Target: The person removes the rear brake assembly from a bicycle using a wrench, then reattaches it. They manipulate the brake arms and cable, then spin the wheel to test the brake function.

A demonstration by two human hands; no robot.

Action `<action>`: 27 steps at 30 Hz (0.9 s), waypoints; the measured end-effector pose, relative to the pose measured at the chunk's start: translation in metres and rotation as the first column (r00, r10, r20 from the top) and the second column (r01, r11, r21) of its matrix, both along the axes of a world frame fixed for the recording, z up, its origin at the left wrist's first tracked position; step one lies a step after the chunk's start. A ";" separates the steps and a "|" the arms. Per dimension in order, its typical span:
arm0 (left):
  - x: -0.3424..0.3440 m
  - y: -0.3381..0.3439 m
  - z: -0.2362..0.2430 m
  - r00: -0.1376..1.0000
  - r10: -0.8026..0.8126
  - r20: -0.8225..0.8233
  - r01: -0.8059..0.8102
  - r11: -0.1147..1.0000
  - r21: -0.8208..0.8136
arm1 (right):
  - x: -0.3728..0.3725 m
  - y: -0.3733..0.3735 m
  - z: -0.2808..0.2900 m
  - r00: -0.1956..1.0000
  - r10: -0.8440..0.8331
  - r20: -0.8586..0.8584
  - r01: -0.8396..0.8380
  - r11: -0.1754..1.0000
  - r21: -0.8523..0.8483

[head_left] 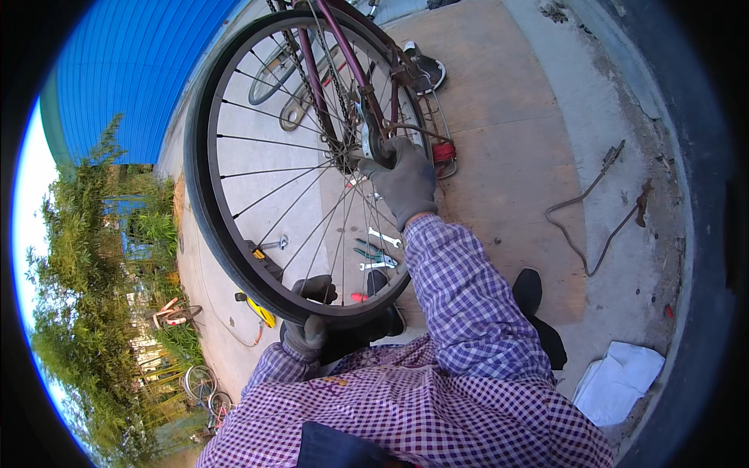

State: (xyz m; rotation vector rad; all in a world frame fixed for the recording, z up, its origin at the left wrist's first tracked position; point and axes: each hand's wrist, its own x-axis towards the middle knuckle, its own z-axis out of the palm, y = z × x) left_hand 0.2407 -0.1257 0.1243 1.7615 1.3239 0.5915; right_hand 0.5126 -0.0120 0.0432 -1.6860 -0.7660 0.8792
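Observation:
A bicycle wheel (204, 148) with a black tyre and thin spokes stands in front of me, mounted in a purple frame (351, 48). My left hand (304, 337), in a grey glove, is wrapped round the tyre at the near edge, with dark-tipped fingers inside the rim. My right hand (404, 183), also gloved, is at the hub beside a silver metal part (367, 132). Its fingers are curled; whatever they grip is hidden. A chain (293, 48) runs down to the hub area. Beyond the right hand sits a red reflector (445, 152).
Through the spokes, green-handled pliers (376, 253) and a wrench (385, 237) lie on the ground. A yellow-and-black object (261, 312) is left of the wheel. At right lie a bent metal rod (591, 199) and a white cloth or sheet (620, 382). A black shoe (425, 70) shows behind the frame.

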 end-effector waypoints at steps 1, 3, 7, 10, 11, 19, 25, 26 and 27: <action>0.008 -0.003 -0.001 0.999 0.033 -0.009 -0.033 0.999 -0.012 | 0.003 -0.001 -0.003 0.998 -0.052 0.023 0.051 0.998 0.020; 0.020 -0.005 -0.004 0.998 0.052 0.048 -0.049 0.997 -0.061 | 0.006 -0.003 -0.013 0.985 -0.161 0.062 0.158 0.986 0.054; 0.039 -0.008 -0.011 0.996 0.069 0.060 -0.063 0.994 -0.092 | 0.015 -0.004 -0.035 0.960 -0.279 0.016 0.274 0.951 0.143; 0.051 -0.009 -0.014 0.996 0.085 0.029 -0.084 0.996 -0.035 | 0.019 -0.004 -0.045 0.939 -0.342 0.017 0.332 0.921 0.204; 0.054 -0.009 -0.014 0.995 0.094 0.019 -0.093 0.996 -0.016 | 0.020 -0.005 -0.047 0.939 -0.343 0.001 0.336 0.918 0.211; 0.073 -0.004 -0.019 0.990 0.125 0.062 -0.131 0.986 0.102 | 0.031 0.002 -0.053 0.955 -0.295 -0.030 0.295 0.936 0.192; 0.086 -0.001 -0.009 0.993 0.112 0.026 -0.114 0.987 0.110 | 0.030 0.006 -0.056 0.946 -0.322 0.044 0.305 0.926 0.225; 0.088 0.000 -0.007 0.993 0.119 0.020 -0.121 0.986 0.113 | 0.030 0.005 -0.057 0.946 -0.319 0.058 0.298 0.927 0.229; 0.088 0.000 -0.006 0.993 0.116 0.011 -0.116 0.985 0.125 | 0.030 0.005 -0.058 0.950 -0.305 0.061 0.286 0.934 0.216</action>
